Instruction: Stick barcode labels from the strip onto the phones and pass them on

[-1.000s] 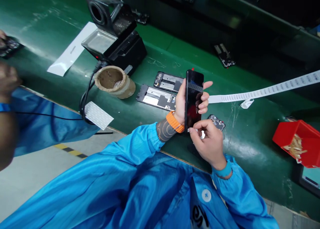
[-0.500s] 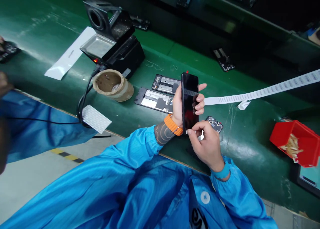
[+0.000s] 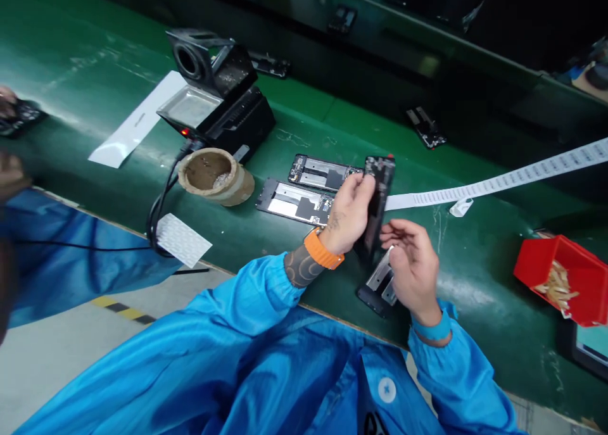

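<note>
My left hand (image 3: 349,213) grips a dark phone (image 3: 377,194) by its edge and holds it tilted over the green belt (image 3: 304,131), its inner side now toward me. My right hand (image 3: 411,267) sits just right of the phone's lower end, fingers loosely curled and apart, holding nothing that I can see. Under that hand an opened phone frame (image 3: 377,286) lies on the belt. Two more opened phone frames (image 3: 297,201) lie side by side left of my left hand.
A black machine with a lens and a lit red lamp (image 3: 216,102) stands at the back left, beside a brown tape roll (image 3: 213,175). A white label strip (image 3: 503,182) runs to the right. A red bin (image 3: 567,280) sits far right. Another person's blue sleeve (image 3: 71,245) is at left.
My left hand turned the phone over and lowered it, so the screen no longer faces me. My right hand let go of the phone's lower corner and drew back.
</note>
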Demonstrator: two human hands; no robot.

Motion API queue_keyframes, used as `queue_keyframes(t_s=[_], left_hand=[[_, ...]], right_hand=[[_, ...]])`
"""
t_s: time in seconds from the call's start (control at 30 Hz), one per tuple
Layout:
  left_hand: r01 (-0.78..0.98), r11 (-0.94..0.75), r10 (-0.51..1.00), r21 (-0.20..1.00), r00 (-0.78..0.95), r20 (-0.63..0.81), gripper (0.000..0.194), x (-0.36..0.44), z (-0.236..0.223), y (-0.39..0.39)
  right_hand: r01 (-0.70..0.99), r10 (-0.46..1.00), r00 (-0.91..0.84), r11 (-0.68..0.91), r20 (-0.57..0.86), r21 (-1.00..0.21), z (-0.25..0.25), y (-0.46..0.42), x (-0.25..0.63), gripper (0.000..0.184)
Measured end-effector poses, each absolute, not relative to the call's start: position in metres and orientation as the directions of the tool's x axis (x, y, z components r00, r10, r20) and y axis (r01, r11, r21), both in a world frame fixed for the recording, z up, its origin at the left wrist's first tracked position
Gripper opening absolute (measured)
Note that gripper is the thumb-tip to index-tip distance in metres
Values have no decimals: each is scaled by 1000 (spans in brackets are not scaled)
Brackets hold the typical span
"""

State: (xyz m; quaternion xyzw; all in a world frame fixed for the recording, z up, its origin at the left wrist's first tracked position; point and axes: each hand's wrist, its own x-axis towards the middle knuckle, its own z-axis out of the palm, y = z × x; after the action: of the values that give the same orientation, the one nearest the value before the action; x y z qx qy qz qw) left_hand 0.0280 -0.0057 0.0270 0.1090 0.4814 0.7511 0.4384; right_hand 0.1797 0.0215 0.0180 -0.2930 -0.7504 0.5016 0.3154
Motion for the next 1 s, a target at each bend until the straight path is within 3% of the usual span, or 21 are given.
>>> queue_keyframes(t_s=[0.1,0.2,0.37,0.63,1.0], left_hand=[[-355,-153,826,922,-559,-78,30,32,21,-7],[-441,-54,911,896,-388,-136,29,33,21,-11],[-538,-5,951,843,-263,-163,31,32,22,-14],[-263,19,986,965,-156,-62,40,30,22,-18],[-327,56,978,943,-173,-118,34,33,21,-18]], right_hand=[[78,773,-627,187,98,-979,19,22,179,42],[65,822,-570,47,1,-997,19,31,179,33],[-7,826,-550,-148,-120,-989,21,43,182,34],[34,841,-527,-128,-127,-991,20,43,180,25],[30,837,-532,-130,-126,-991,13,47,184,27]])
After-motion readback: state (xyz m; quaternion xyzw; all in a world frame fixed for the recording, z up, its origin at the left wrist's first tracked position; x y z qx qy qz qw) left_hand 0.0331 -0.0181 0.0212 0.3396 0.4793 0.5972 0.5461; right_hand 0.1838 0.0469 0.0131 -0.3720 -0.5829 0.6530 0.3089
